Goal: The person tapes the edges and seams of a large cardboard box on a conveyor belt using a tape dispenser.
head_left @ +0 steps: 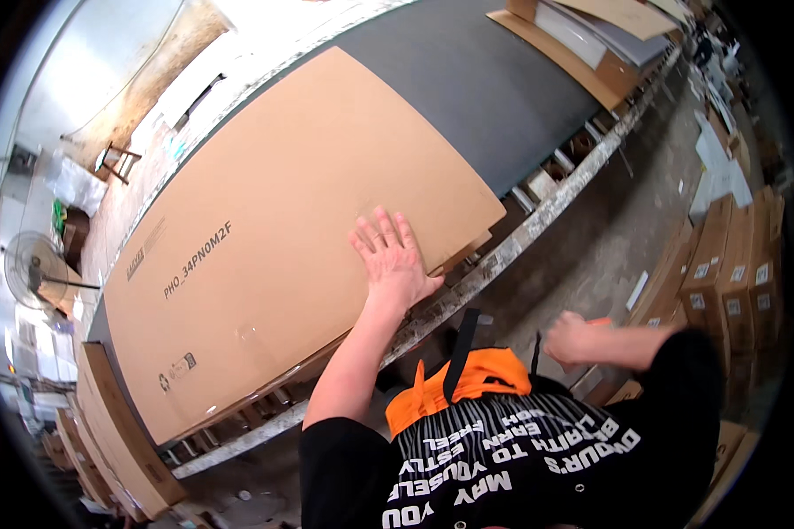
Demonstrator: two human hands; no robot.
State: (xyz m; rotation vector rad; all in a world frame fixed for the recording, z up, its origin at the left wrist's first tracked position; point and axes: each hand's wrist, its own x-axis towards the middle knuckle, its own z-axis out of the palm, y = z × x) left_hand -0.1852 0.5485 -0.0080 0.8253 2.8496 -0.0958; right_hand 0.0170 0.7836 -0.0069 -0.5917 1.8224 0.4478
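Note:
A large flat brown cardboard box (300, 167) with dark print lies across the conveyor. My left hand (392, 264) rests flat on it near its close edge, fingers spread and thumb toward the rim. Off the conveyor, to the right of my body, my right hand (569, 339) is closed in a fist. A small orange object (600, 322) sticks out from it; most of that thing is hidden by the fingers, so its kind does not show.
The box lies on a dark conveyor belt (468, 79) with a metal side rail (547, 216). An opened carton (582, 44) holding white sheets sits farther along. Stacked cartons (732, 264) stand at right, more cartons (119, 423) at lower left. A fan (37, 269) is at far left.

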